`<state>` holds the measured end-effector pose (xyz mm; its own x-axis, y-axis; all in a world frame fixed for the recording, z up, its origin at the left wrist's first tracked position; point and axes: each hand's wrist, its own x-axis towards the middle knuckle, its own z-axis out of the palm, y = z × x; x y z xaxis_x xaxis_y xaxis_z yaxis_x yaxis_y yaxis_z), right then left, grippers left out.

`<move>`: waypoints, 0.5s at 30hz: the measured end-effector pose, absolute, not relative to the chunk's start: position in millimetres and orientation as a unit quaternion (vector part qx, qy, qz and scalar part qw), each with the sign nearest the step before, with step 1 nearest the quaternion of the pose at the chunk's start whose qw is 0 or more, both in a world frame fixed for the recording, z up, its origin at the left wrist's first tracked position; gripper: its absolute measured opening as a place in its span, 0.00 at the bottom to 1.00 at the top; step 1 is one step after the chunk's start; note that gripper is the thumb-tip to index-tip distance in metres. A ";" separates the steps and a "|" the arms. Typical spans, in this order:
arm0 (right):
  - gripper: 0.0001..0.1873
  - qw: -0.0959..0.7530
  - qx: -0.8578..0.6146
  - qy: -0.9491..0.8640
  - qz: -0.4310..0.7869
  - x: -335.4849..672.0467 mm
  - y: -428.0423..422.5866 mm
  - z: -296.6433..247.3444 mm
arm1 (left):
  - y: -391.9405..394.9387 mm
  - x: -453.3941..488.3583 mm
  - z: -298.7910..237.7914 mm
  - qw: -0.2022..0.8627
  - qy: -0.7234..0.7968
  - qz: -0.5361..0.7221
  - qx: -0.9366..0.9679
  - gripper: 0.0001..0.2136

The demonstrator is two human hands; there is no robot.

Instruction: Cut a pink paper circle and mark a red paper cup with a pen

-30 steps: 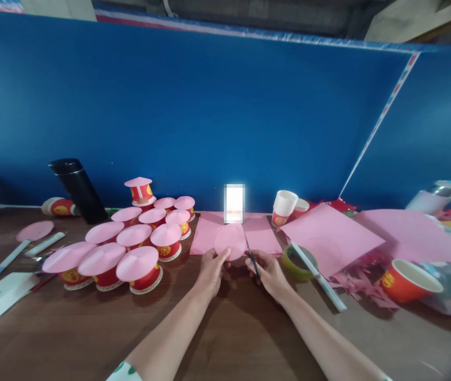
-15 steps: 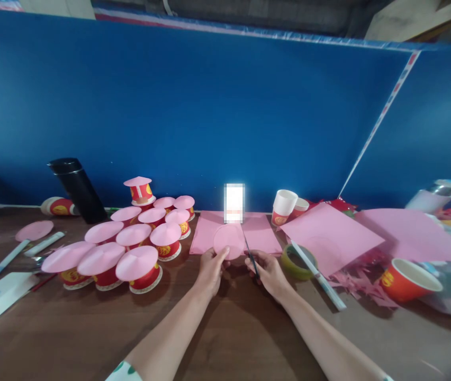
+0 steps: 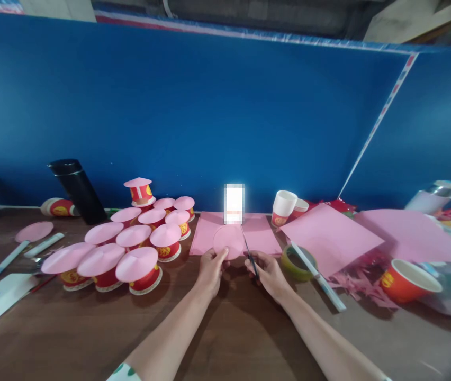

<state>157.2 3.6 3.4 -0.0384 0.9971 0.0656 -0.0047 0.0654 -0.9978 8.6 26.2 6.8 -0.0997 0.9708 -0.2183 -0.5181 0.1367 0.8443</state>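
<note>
My left hand (image 3: pixel 210 267) pinches the lower left edge of a pink paper circle (image 3: pixel 228 241) held up over the wooden table (image 3: pixel 225 338). Gripped in my right hand (image 3: pixel 268 271) is a pair of dark scissors (image 3: pixel 248 248), blades pointing up and touching the circle's right edge. Behind the circle lies a pink paper sheet (image 3: pixel 261 235). Several red paper cups topped with pink paper cones (image 3: pixel 138 264) stand grouped to the left.
A roll of green tape (image 3: pixel 297 261) and a white stick (image 3: pixel 318 276) lie right of my hands. Larger pink sheets (image 3: pixel 331 235), paper scraps and an open red cup (image 3: pixel 408 280) are further right. A black flask (image 3: pixel 78 190) leans on the blue wall. White cups (image 3: pixel 283 206) stand behind.
The paper circle has shifted slightly left and the scissors' blades have tilted a little toward it. Both hands stay in place.
</note>
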 end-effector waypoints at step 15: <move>0.25 0.508 -0.461 -0.522 0.506 158.7 5.4 0.8 | 24.4 8.9 8.8 0.618 0.442 0.583 0.288 0.15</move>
<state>158.7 5.4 0.8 -0.0587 0.9963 0.0634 -0.0325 0.0616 -0.9976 8.9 24.4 8.8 -0.0704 0.9749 -0.2113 -0.4655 0.1553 0.8713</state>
